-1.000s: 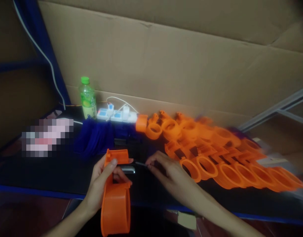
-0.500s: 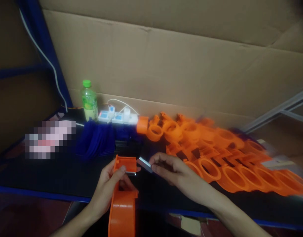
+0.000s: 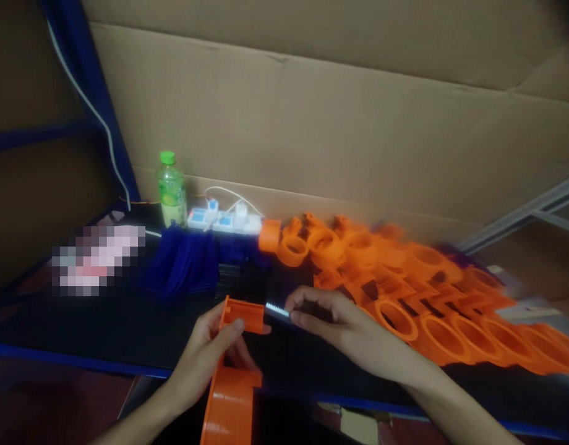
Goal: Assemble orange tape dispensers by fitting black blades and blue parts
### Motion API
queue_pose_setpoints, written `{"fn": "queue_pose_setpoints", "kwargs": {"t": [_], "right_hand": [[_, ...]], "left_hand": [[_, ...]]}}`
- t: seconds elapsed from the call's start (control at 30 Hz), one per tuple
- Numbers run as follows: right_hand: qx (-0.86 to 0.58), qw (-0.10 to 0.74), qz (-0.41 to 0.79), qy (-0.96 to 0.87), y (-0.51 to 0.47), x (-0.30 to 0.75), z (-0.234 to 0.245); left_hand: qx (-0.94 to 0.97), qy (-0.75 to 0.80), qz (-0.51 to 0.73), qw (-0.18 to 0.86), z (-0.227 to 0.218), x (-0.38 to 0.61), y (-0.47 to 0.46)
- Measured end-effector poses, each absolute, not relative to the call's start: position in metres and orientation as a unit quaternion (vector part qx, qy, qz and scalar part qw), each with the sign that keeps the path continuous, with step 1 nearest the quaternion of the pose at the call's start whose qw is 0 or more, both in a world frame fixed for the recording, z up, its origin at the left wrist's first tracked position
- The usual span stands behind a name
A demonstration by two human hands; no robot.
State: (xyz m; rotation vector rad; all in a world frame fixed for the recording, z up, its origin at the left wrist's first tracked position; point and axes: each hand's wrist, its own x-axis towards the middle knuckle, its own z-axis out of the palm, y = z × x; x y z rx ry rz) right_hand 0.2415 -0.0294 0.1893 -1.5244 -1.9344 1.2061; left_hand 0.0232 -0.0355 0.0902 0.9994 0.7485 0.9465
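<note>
Alignment seems likely: level the silvery-metal toothed strip [image 3: 278, 310] your right hand [image 3: 333, 316] pinches beside the curved orange plastic holder [image 3: 231, 398] your left [image 3: 210, 343] grips.

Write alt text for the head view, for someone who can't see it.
A left hand holds an orange part while the right hand pinches a small toothed strip close to its upper end. On the black table beyond are rows of orange pieces, a blue pile, a green-capped bottle and a power strip, before a cardboard wall.
</note>
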Motion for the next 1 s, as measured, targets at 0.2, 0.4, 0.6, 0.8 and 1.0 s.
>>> {"fn": "queue_pose_setpoints", "kwargs": {"t": [0.2,0.4,0.6,0.8,1.0], "right_hand": [[-0.534,0.193,0.446,-0.691,-0.027,0.244,0.193],[-0.545,0.173,0.419,-0.705,-0.029,0.243,0.198],[-0.551,0.146,0.423,-0.704,-0.029,0.241,0.2],[-0.552,0.147,0.421,-0.704,-0.028,0.237,0.195],[-0.545,0.15,0.412,-0.715,-0.027,0.233,0.193]], "left_hand": [[0.462,0.332,0.415,0.71,0.089,0.022,-0.035],[0.477,0.331,0.399,0.71,0.09,0.022,-0.034],[0.472,0.319,0.396,0.72,0.091,0.027,-0.037],[0.478,0.315,0.393,0.719,0.092,0.027,-0.039],[0.491,0.316,0.387,0.714,0.087,0.028,-0.038]]}}
